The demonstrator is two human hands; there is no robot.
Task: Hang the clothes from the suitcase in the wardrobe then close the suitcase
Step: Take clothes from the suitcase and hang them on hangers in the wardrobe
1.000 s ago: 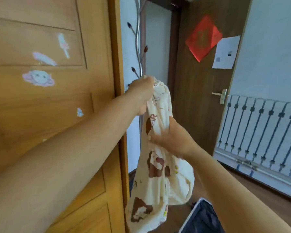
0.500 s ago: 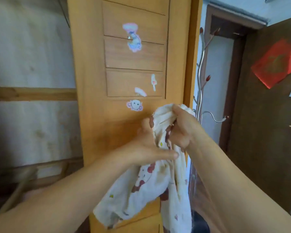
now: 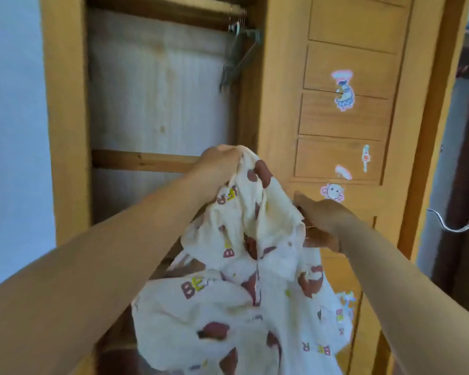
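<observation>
left hand (image 3: 222, 163) and right hand (image 3: 318, 220) each grasp the garment (image 3: 244, 293) near its top, spreading it to fit a hanger (image 3: 238, 54) in the open wardrobe (image 3: 63, 117).

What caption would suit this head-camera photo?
Both hands, left and right, hold a cream bear-print garment before an open wooden wardrobe with metal hangers.
</observation>
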